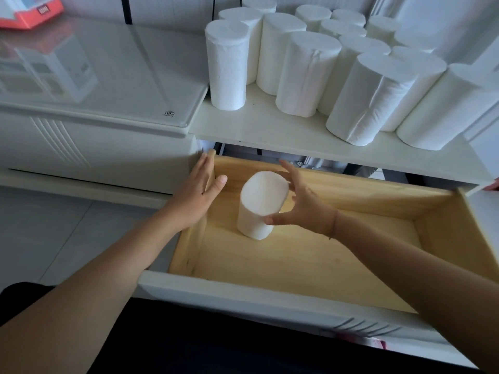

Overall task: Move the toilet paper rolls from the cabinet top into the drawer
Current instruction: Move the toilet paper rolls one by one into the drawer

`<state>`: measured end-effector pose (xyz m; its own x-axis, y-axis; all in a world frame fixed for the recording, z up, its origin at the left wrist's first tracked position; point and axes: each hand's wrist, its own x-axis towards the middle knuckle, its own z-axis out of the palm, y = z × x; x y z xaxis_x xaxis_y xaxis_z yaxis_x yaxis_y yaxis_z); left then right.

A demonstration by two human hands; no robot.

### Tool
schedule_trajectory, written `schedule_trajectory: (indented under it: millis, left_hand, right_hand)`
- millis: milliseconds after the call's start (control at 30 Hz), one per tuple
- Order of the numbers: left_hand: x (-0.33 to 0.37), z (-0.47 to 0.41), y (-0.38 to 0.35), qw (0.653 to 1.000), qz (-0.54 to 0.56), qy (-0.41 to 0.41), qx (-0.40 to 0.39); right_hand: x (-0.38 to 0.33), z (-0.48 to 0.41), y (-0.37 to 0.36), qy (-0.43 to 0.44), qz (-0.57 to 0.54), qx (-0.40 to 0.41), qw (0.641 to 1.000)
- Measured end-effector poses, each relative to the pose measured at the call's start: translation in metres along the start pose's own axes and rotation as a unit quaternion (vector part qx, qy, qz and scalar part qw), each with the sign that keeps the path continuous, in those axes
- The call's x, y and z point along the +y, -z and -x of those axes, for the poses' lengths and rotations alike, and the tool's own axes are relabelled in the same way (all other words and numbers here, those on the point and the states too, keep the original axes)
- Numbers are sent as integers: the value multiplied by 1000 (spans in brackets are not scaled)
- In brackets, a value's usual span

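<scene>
One white toilet paper roll (260,203) stands upright in the far left part of the open wooden drawer (310,268). My right hand (299,203) hovers at the roll's right side with fingers spread; its thumb touches the roll near the base, and it does not grip the roll. My left hand (199,190) lies flat with straight fingers along the drawer's left wall. Several more white rolls (307,74) stand upright on the white cabinet top (270,130) behind the drawer.
A glossy glass-topped white unit (94,76) stands to the left, with an orange and white box (29,10) at its far corner. The drawer's white front panel (243,298) is close to my body. Grey floor tiles show at the lower left.
</scene>
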<state>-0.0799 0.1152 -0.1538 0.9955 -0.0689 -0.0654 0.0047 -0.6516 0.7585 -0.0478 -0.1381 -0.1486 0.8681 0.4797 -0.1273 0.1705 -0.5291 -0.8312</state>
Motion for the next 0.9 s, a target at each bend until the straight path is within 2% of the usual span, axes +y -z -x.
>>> schedule_trajectory:
  millis: [100,167,333,433,500,600,667,767,900]
  left_hand:
    - [2,-3,3,999,29,-2,-17]
    - [4,-4,3,999,34,0,-13]
    - [8,-2,0,1000,18,10,9]
    - [7,-1,-1,1000,-14,2,24]
    - [7,-1,-2,999,-31,-3,31]
    - [6,-1,-2,998,-48,-1,33]
    - [5,-2,-2,998,-63,-3,30]
    - [5,-2,-2,997,-72,-10,29]
    - [4,-3,-3,995,-95,-21,26]
  right_hand:
    - [-10,-7,10,37,68,-32,996]
    - [-13,-11,8,30,102,-38,994]
    - [-25,-13,-23,-8,110,80,991]
    - [-25,-13,-36,-58,55,80,994]
    - [-27,-13,-35,-131,-53,42,989]
    - [-27,-13,-30,-276,-225,-28,934]
    - [-27,-14,-30,-335,-317,-59,885]
    - [-29,-20,-36,-340,-474,-35,811]
    - [-39,-33,-43,-326,-527,29,784]
